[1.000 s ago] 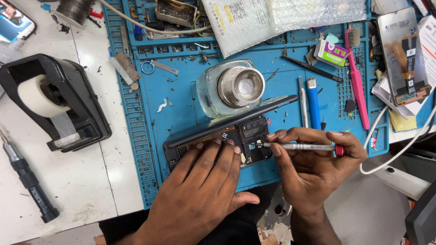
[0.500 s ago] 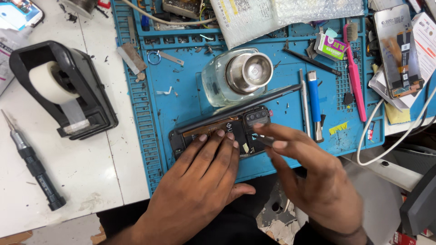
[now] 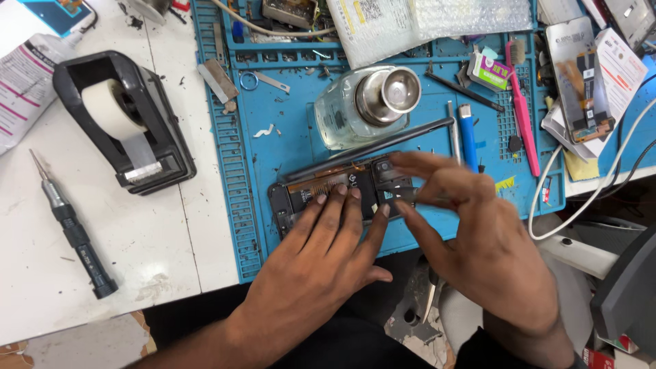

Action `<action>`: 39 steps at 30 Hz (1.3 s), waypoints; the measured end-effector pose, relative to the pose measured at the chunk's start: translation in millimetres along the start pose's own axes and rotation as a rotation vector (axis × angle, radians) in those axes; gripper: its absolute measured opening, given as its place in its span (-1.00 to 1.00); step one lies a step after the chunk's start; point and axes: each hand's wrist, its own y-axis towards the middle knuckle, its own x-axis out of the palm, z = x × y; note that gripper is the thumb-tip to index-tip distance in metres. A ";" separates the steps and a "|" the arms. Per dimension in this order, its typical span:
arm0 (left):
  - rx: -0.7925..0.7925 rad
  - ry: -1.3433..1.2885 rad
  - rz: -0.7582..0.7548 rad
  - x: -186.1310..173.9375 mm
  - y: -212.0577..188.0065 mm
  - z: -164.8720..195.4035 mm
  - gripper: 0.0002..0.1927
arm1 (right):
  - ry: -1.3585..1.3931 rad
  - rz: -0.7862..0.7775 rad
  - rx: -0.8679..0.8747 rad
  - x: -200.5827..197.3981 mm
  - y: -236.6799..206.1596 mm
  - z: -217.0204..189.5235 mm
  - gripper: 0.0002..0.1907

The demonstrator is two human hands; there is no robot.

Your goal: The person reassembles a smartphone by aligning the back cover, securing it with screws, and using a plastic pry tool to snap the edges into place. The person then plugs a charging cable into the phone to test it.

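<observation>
An opened black phone (image 3: pixel 321 191) lies with its inner parts showing at the near edge of a blue work mat (image 3: pixel 287 102). My left hand (image 3: pixel 321 253) rests flat on the phone's middle, fingertips pressing it down. My right hand (image 3: pixel 478 239) hovers over the phone's right end, blurred by motion. Its fingers are spread and I see no tool in them. A long thin dark strip (image 3: pixel 383 147) lies slanted just behind the phone.
A glass bottle with a metal cap (image 3: pixel 362 102) stands behind the phone. A blue tool (image 3: pixel 468 137) and a pink brush (image 3: pixel 523 116) lie at the right. On the white table at the left are a black tape dispenser (image 3: pixel 123 119) and a black screwdriver (image 3: pixel 68 225). A white cable (image 3: pixel 588 198) hangs off the right edge.
One second ago my right hand held a silver, red-ended screwdriver at the phone's right end. That tool is no longer in the hand, and the fingers have spread apart.
</observation>
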 end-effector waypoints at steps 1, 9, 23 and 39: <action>-0.001 0.026 0.001 1.0 -0.2 2.0 -0.22 | 0.087 -0.008 0.022 0.4 1.1 -2.8 -0.61; 0.006 0.076 0.000 7.2 3.0 5.5 -0.19 | 0.212 -0.045 0.070 -8.6 19.8 -21.4 -0.66; -0.001 0.046 0.009 4.8 5.5 4.2 -0.21 | 0.145 -0.049 0.095 -3.9 1.1 1.1 -0.60; -0.098 -0.046 0.119 0.9 -39.7 -22.5 -0.31 | 0.475 0.487 0.344 10.1 -48.2 62.3 -0.28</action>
